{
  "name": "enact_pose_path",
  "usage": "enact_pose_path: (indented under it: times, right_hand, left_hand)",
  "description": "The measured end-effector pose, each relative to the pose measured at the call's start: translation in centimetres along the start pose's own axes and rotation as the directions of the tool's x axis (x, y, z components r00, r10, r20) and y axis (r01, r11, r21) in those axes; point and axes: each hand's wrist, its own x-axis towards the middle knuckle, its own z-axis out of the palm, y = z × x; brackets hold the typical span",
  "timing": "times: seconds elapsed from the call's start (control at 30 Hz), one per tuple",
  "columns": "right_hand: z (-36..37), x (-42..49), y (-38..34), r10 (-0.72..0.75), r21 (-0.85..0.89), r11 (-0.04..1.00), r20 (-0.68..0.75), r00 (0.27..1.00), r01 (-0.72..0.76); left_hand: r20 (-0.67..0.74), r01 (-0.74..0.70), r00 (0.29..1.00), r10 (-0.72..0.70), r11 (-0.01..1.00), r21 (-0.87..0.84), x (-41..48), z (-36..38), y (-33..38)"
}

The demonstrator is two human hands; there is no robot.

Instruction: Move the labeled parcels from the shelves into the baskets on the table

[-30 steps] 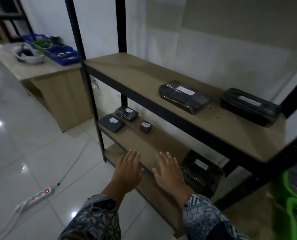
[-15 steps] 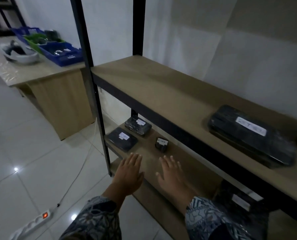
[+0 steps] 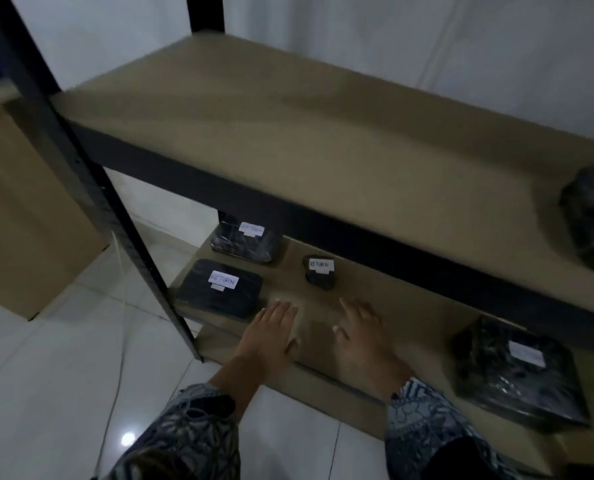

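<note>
On the lower shelf (image 3: pixel 323 337) lie three black wrapped parcels with white labels: a flat one marked RETURN (image 3: pixel 219 287) at the front left, a thicker one (image 3: pixel 243 242) behind it, and a small one marked RETURN (image 3: pixel 319 271) in the middle. My left hand (image 3: pixel 271 337) and my right hand (image 3: pixel 361 337) reach out flat above the shelf's front edge, fingers straight, holding nothing. The left hand's fingertips are just right of the flat parcel. A larger parcel (image 3: pixel 517 372) lies further right on this shelf. Another parcel (image 3: pixel 593 216) sits on the upper shelf, cut by the frame edge.
The upper shelf board (image 3: pixel 288 133) overhangs the lower one. A black upright post (image 3: pixel 91 188) stands at the front left corner. A wooden table side (image 3: pixel 22 209) is at the left. White tiled floor (image 3: pixel 63 375) lies below.
The view has come closer and lower toward the lower shelf. Both hands have moved forward over its front edge, nearer the RETURN parcels. The table with its baskets has left the view.
</note>
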Motion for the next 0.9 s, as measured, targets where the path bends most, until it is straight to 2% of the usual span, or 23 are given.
enact_pose_path:
  times: [0.13,0.33,0.53,0.67,0.77,0.9]
  right_hand:
    - [1.7,4.1,0.5,0.014,-0.039,0.999,-0.015,1.000,-0.015]
    - [4.1,11.3,0.9,-0.002,0.196,0.980,-0.194,0.981,0.041]
    - [6.9,17.2,1.6,-0.009,0.255,0.964,-0.245,0.970,0.073]
    - [8.7,17.9,1.9,-0.093,0.354,0.913,-0.306,0.947,0.204]
    - [9.1,16.7,2.5,-0.086,0.423,0.867,-0.394,0.915,0.264]
    - [9.3,15.4,3.0,-0.083,0.431,0.851,-0.455,0.887,0.300]
  left_hand:
    - [-0.090,-0.050,0.995,0.043,0.996,-0.076,3.2,4.0,-1.3]
    - [-0.177,-0.066,0.982,0.058,0.997,-0.040,6.5,10.0,-4.1]
    - [-0.306,-0.120,0.946,0.110,0.993,-0.014,6.8,14.9,-6.0]
    - [-0.358,-0.139,0.926,0.123,0.990,-0.017,6.9,15.4,-6.3]
    - [-0.381,-0.138,0.917,0.117,0.990,-0.028,6.9,15.7,-6.4]
    - [-0.386,-0.133,0.916,0.113,0.991,-0.026,6.9,15.8,-6.5]
